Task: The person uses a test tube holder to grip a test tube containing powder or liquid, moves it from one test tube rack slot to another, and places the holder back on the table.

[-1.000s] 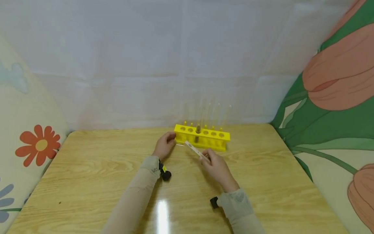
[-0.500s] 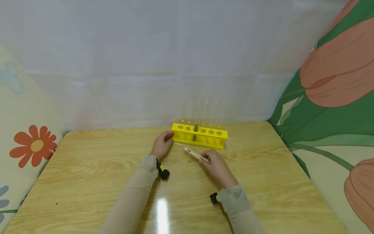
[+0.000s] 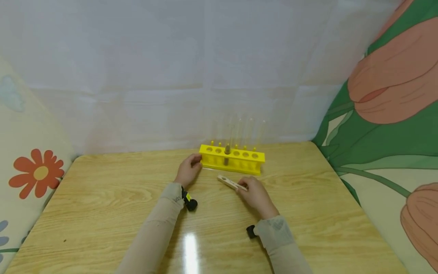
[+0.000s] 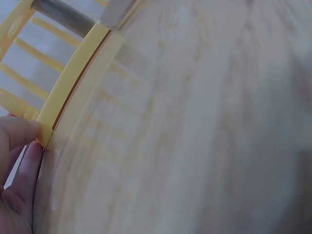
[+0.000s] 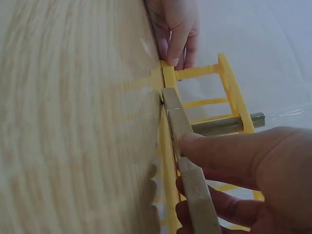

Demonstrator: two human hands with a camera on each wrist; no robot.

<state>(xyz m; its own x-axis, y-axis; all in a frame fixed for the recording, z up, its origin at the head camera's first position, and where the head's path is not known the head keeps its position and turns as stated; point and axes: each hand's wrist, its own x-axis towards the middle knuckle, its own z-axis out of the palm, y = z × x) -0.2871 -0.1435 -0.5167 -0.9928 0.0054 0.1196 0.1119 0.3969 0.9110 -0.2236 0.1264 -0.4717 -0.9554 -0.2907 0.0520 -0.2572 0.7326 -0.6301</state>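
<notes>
A yellow test tube rack [image 3: 231, 160] stands toward the back of the wooden table. In its third hole from the left sits a tube with grey-brown contents [image 5: 219, 126], upright. My left hand [image 3: 187, 171] pinches the left end of the rack's base between thumb and fingers, as the left wrist view shows close up. My right hand [image 3: 254, 193] holds a wooden test tube clamp [image 3: 228, 182] by its rear part, in front of the rack and apart from it in the head view. Part of the clamp is hidden by the fingers.
Several clear, inverted test tubes [image 3: 251, 131] stand along the rack's back pegs, faint against the white cloth [image 3: 143, 68]. A thin pale strip [image 3: 209, 168] lies along the rack's front left edge. Flower-printed panels [image 3: 386, 83] flank the table [image 3: 113, 198].
The clamp in my right hand has drawn back slightly from the rack and lies flatter. My left hand stays at the rack's end. The head view has shifted a little.
</notes>
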